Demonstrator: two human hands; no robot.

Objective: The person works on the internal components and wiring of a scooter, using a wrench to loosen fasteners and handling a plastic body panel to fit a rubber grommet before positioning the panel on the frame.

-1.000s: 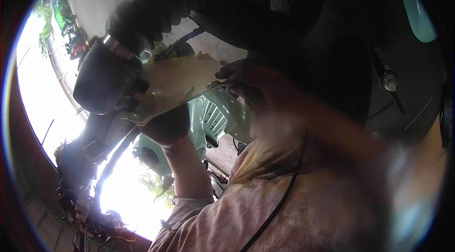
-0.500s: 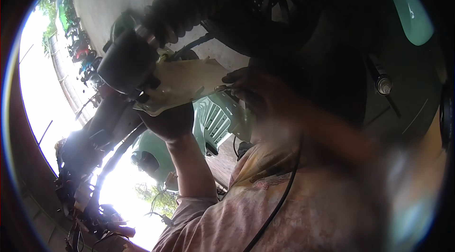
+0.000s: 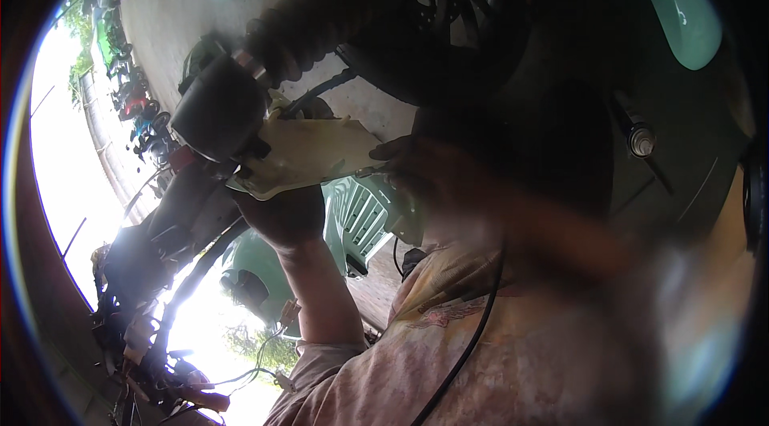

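Note:
A cream-coloured panel [image 3: 312,145], thin and curved with a cut-out edge, lies under a dark cylindrical housing [image 3: 223,109] of a motorbike or scooter. My left hand [image 3: 284,214], dark as if gloved, is under the panel's lower edge; its fingers are hidden behind it. At the panel's right end, my right hand [image 3: 428,169] has its fingers closed on the edge. A small metallic bit shows by those fingertips, too dim to name. The right forearm is blurred.
A ribbed black boot [image 3: 300,41] runs up from the housing, near a dark spoked wheel [image 3: 456,17]. Pale green body panels [image 3: 360,214] lie below and at the top corners. A spray can [image 3: 641,137] is at the right. Loose wiring [image 3: 172,382] hangs at lower left.
The whole view has shifted slightly. Both hands stay at the panel, with the right hand's fingers still on its end.

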